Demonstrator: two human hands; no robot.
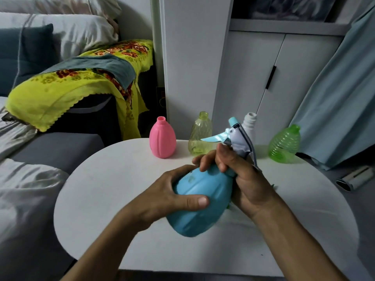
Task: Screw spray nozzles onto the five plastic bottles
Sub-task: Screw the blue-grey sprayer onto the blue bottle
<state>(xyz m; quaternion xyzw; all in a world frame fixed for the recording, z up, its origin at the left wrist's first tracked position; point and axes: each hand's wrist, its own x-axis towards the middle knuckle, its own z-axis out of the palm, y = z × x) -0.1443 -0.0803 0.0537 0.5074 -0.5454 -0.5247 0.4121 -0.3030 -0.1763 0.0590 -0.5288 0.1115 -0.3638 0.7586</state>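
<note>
The left hand (172,191) is hugging the light, smooth blue bottle (200,201); the right hand (241,177) is gripping the nozzle (233,136) at its neck.

Hands: the left hand (174,196) grips the body of a blue bottle (199,201), tilted above a round white table (105,191); the right hand (243,179) wraps the bottle's neck.
Nozzle: a blue-and-grey spray nozzle (236,136) sits atop the blue bottle, trigger pointing left.
Back row: a pink bottle (162,138), a pale yellow bottle (199,134), a white bottle (249,123) and a green bottle (284,145) stand uncapped along the table's far edge.
Surroundings: a yellow floral cloth (67,88) drapes furniture at left; white cabinet doors (263,67) stand behind.
</note>
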